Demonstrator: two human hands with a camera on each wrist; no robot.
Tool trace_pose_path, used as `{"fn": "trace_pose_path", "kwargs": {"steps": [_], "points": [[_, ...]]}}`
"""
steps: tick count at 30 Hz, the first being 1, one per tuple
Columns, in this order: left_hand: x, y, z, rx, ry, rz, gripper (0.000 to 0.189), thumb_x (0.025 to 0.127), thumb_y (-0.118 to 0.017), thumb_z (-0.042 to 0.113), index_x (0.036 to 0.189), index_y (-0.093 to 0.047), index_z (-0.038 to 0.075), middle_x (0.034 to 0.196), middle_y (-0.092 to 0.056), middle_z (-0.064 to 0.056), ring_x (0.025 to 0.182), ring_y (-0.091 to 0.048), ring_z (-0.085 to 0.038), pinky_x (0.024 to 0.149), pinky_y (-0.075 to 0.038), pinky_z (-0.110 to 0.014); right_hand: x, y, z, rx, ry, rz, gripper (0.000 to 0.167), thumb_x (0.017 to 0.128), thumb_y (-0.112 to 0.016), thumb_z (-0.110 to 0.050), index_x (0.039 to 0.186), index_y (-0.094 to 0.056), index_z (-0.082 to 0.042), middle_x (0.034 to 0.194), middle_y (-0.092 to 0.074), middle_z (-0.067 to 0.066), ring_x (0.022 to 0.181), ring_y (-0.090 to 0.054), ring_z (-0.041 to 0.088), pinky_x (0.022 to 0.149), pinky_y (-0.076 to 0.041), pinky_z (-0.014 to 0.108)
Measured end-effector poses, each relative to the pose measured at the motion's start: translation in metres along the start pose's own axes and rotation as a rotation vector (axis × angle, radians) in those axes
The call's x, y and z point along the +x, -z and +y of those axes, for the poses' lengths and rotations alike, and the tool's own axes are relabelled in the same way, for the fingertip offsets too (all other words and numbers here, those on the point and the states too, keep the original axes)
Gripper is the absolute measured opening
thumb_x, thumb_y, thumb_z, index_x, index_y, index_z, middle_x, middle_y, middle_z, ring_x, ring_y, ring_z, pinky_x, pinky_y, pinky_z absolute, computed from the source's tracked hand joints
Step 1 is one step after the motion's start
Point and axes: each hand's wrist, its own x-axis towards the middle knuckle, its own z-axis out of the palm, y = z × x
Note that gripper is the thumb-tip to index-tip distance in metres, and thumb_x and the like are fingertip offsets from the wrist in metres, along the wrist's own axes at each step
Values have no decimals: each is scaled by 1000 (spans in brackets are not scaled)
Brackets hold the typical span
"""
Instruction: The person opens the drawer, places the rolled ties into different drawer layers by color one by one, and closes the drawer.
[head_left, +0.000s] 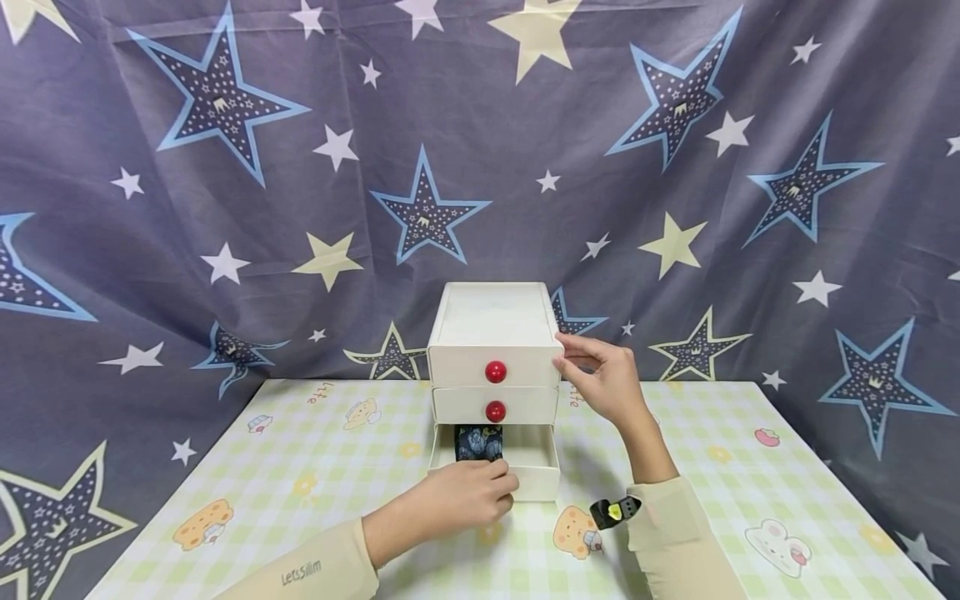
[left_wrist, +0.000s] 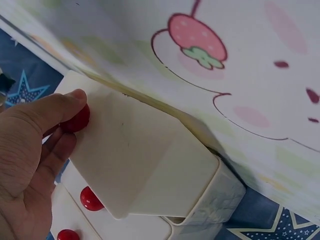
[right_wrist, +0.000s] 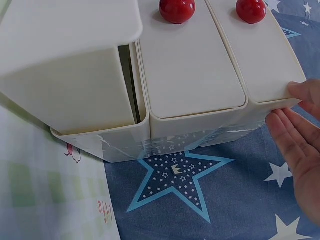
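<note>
A white drawer cabinet point(head_left: 491, 315) with red knobs stands on the table, its two upper drawers closed. The bottom drawer point(left_wrist: 135, 150) is pulled out. Inside it, a dark blue flower-patterned item point(head_left: 478, 442) is partly visible; its kind cannot be told. My left hand point(head_left: 471, 493) is in front of this drawer. In the left wrist view, its thumb and fingers pinch the drawer's red knob point(left_wrist: 77, 120). My right hand point(head_left: 603, 379) holds the cabinet's upper right front corner, thumb on the front edge and fingers point(right_wrist: 287, 132) against the side.
A table with a green-and-white checked cloth point(head_left: 337, 467) bears the cabinet. Behind it hangs a dark star-patterned curtain point(head_left: 480, 125). A small black and yellow object point(head_left: 615, 512) shows beside the right sleeve cuff.
</note>
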Motion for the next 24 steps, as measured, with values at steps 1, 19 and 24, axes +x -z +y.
{"fn": "trace_pose_path", "kwargs": {"steps": [1, 19, 24], "points": [[0, -1, 0, -2, 1, 1, 3, 89, -74, 25, 92, -73, 27, 97, -58, 9, 89, -50, -10, 77, -47, -16, 0, 0, 0, -1, -1, -1, 31, 85, -76, 12, 116, -73, 10, 99, -74, 25, 85, -75, 38, 73, -57, 14], [2, -9, -4, -29, 29, -29, 5, 92, -73, 20, 93, -74, 25, 99, -59, 9, 90, -51, -11, 80, -48, -18, 1, 1, -2, 4, 7, -10, 31, 86, -76, 12, 116, -71, 13, 100, -74, 26, 85, -74, 40, 75, -57, 15], [4, -11, -4, -23, 28, -31, 6, 93, -73, 20, 92, -73, 25, 98, -59, 9, 89, -50, -11, 80, -48, -18, 0, 1, -2, 0, 5, -6, 31, 86, -76, 12, 116, -71, 12, 99, -74, 26, 85, -74, 39, 74, -57, 14]]}}
